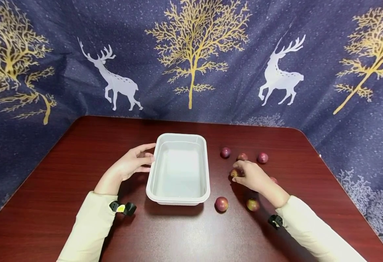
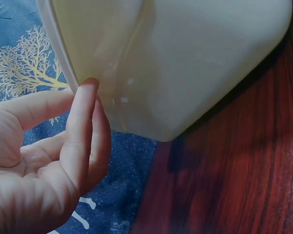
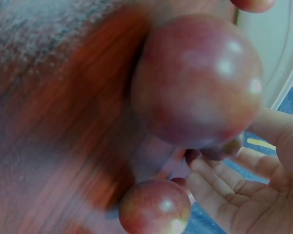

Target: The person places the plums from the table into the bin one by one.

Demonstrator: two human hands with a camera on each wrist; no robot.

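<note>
A white plastic tub [image 1: 180, 199] stands on the table, with nothing inside. Beside its left wall is my left hand [image 1: 132, 162], fingertips touching the rim and the outer side. The left wrist view shows the fingers [image 2: 78, 131] fairly straight against the tub wall [image 2: 185, 73]. To the right of the tub, my right hand [image 1: 252, 176] reaches down among several red plums. Its thumb and fingers pinch one plum [image 1: 234, 173] at the sides. In the right wrist view a nearer plum [image 3: 198, 80] partly hides the right hand's thumb [image 3: 271, 124].
Close to the tub's near right corner lies a plum [image 1: 221, 204], with a greener one [image 1: 252, 204] to its right. Farther back are plums [image 1: 225, 152], [image 1: 262, 157]. The dark red wooden table [image 1: 191, 236] ends at a blue patterned cloth [image 1: 165, 98].
</note>
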